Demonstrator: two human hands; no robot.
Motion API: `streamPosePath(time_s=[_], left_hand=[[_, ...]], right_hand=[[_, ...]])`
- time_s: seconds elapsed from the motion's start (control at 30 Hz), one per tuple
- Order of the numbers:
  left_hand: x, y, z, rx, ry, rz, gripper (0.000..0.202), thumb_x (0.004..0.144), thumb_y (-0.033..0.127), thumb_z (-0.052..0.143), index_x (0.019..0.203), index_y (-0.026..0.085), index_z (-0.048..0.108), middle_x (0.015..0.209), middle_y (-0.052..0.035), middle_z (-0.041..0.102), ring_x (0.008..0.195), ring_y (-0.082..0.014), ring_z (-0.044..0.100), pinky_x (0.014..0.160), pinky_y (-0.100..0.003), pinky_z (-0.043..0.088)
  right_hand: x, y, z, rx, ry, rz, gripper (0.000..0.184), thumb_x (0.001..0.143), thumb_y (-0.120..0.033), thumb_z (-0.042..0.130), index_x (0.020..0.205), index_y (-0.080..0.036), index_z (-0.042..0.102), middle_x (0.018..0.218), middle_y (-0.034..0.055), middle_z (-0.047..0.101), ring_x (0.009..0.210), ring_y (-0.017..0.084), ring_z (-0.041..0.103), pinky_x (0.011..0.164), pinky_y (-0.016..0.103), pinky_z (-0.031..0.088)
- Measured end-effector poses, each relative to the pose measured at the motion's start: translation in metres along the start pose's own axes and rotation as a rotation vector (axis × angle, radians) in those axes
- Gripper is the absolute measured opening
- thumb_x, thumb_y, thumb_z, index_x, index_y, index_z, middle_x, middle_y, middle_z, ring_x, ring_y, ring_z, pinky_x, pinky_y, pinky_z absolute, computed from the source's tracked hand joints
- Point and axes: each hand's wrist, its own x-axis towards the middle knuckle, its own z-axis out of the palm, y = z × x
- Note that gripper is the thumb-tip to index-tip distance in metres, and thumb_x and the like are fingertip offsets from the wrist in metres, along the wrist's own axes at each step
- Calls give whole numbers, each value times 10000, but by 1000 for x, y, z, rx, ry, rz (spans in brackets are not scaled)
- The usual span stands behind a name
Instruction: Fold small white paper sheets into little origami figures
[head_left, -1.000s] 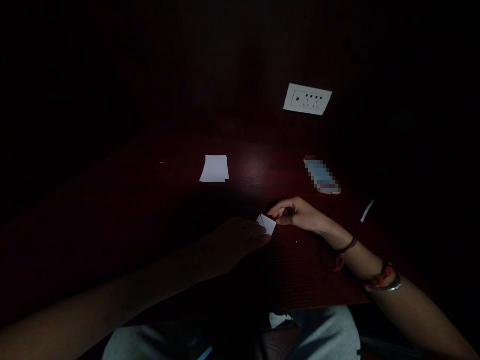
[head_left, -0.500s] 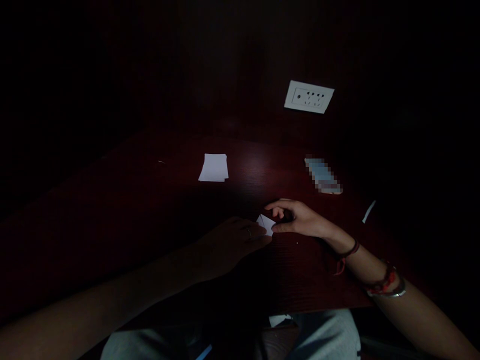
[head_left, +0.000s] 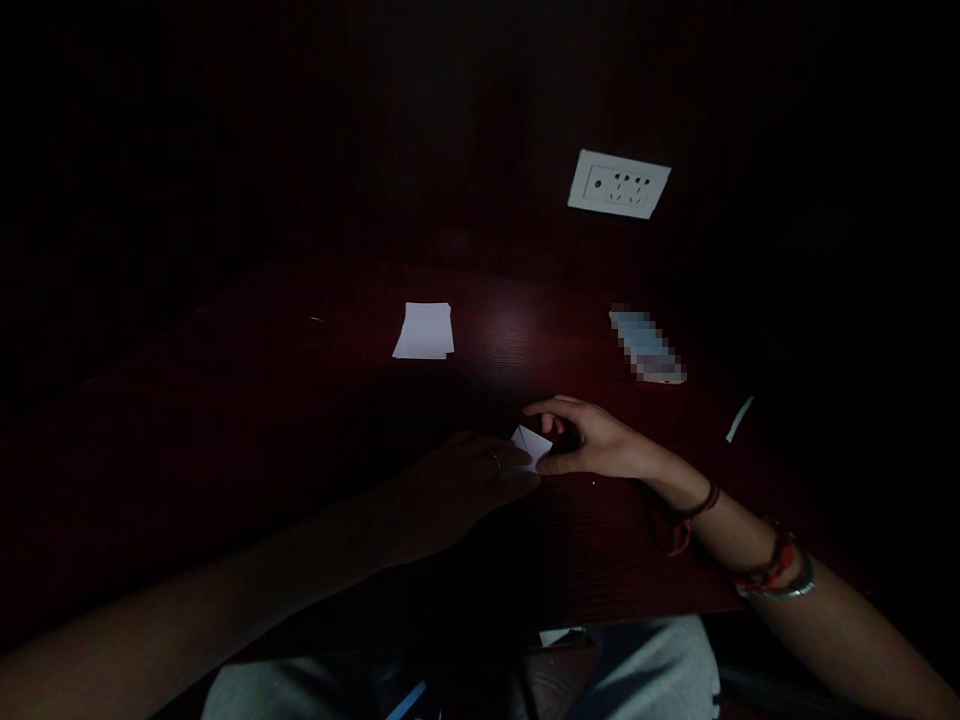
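The left hand (head_left: 472, 485) held a folded white paper (head_left: 534, 443) by thumb and fingers at the red table (head_left: 600, 560). The right hand (head_left: 600, 440) arched wide, thumb at the paper's edge. Beyond the 2 hands lay a paper stack (head_left: 425, 332).

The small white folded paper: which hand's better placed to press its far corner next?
Probably the right hand: its fingers arch around the small white folded paper, near that corner. The left hand covers the left side, seemingly holding it down.
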Motion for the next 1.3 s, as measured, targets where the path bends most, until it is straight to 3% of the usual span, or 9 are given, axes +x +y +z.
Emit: streamPosePath(time_s=[0.17,0.4,0.63,0.97,1.3], left_hand=[[0,1,0,-19,-17,-15,397,836,101,402,1210,235,395,1227,-16,454,1093,-209,378,894,-350,290],[-3,-2,5,-18,3,-5,414,819,91,417,1201,252,412,1225,-17,455,1095,-207,381,893,-352,294],[-7,-7,5,-37,7,21,461,810,52,396,1210,281,409,1265,-17,412,1118,-201,368,902,-359,299],[-5,-11,-2,-158,12,95,473,825,28,365,1239,256,379,1251,-13,450,1151,-144,377,959,-317,270],[-2,-12,3,-127,-26,87,536,794,-12,338,1244,278,367,1277,3,422,1161,-146,377,965,-336,252]], right_hand=[[2,3,1,68,-1,41,519,596,-215,689,1086,-191,519,826,-1,489,735,118,456,654,253,385],[6,5,-1,345,23,211,417,578,-99,636,984,-134,549,716,-32,474,611,77,431,572,225,365],[3,5,-3,497,93,223,371,600,-82,602,962,-143,548,725,-31,488,625,68,453,628,240,394],[1,14,-8,290,-61,78,576,578,-188,702,1111,-173,484,809,-11,505,721,103,488,672,256,416],[9,16,-5,195,-1,108,536,571,-249,709,1060,-144,515,695,-36,499,595,78,456,575,227,395]])
